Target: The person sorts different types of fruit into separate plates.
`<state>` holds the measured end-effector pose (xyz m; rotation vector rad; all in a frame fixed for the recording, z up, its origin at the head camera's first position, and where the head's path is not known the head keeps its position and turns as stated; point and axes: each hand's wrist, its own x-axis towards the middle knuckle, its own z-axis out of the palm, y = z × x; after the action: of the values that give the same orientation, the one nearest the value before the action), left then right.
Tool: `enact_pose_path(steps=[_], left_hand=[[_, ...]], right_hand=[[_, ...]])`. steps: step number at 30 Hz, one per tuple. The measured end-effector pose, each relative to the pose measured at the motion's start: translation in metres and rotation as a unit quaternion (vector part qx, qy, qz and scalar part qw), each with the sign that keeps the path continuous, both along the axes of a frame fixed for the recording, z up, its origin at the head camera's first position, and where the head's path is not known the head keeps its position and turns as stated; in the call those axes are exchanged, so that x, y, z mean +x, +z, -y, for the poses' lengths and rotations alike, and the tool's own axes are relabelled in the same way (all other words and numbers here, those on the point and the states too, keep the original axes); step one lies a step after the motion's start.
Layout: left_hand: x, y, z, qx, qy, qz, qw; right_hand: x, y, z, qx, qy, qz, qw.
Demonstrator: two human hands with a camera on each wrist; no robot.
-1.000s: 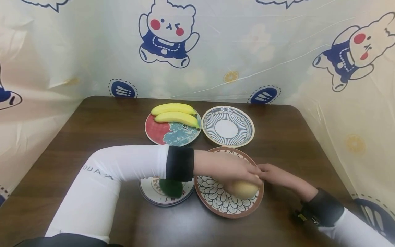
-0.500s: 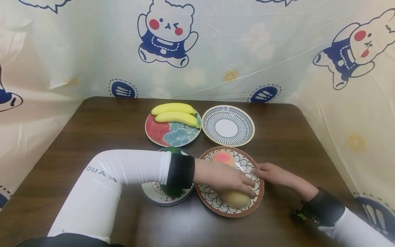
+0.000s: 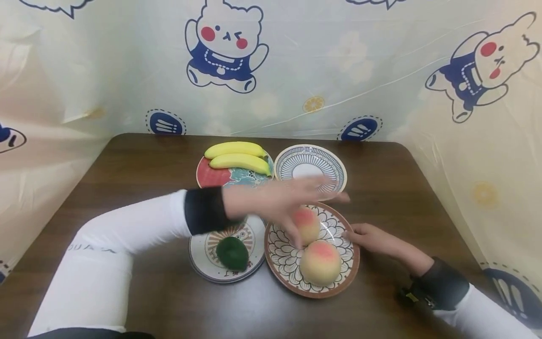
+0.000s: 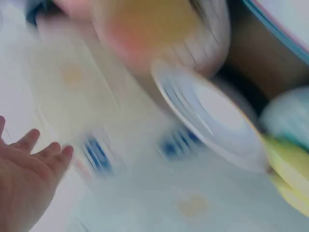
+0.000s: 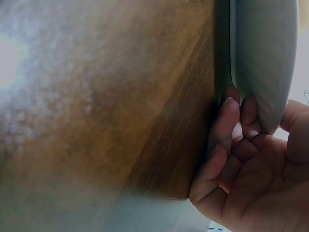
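My left hand (image 3: 281, 200) hovers with spread fingers over the far part of a brown-rimmed plate (image 3: 315, 295), holding nothing. In the left wrist view the left hand (image 4: 29, 179) also shows loose fingers. Two peaches lie on that plate: the near peach (image 3: 320, 264) in full sight, the far peach (image 3: 311, 227) partly behind my left hand. At the plate's right edge my right hand (image 3: 381, 242) grips the rim. The right wrist view shows its thumb above the plate (image 5: 265, 58) and curled fingers below.
A dark green fruit (image 3: 232, 253) lies on a stack of white plates (image 3: 199, 268) at left. Behind it, two bananas (image 3: 239, 161) rest on a red and teal plate (image 3: 207, 176). A blue-striped plate (image 3: 311, 157) stands back right. Patterned sheeting (image 3: 288, 61) borders the table.
My left hand has released the near peach, lifted and moved back and left, with its fingers spread. Both peaches now show on the plate. The right hand stays on the rim.
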<state>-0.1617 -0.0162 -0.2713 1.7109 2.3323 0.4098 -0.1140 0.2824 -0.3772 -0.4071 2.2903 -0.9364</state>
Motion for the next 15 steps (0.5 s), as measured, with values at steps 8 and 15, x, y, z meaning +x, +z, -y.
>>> enact_pose_path(steps=[8, 15], left_hand=[[-0.097, -0.044, 0.094, -0.084, 0.274, 0.018, 0.9578], [-0.112, -0.062, 0.107, -0.115, 0.306, 0.022, 0.9447]], right_hand=[[-0.025, 0.005, 0.002, 0.031, -0.065, 0.041, 0.997], [-0.085, 0.017, 0.001, 0.009, -0.172, 0.054, 0.983]])
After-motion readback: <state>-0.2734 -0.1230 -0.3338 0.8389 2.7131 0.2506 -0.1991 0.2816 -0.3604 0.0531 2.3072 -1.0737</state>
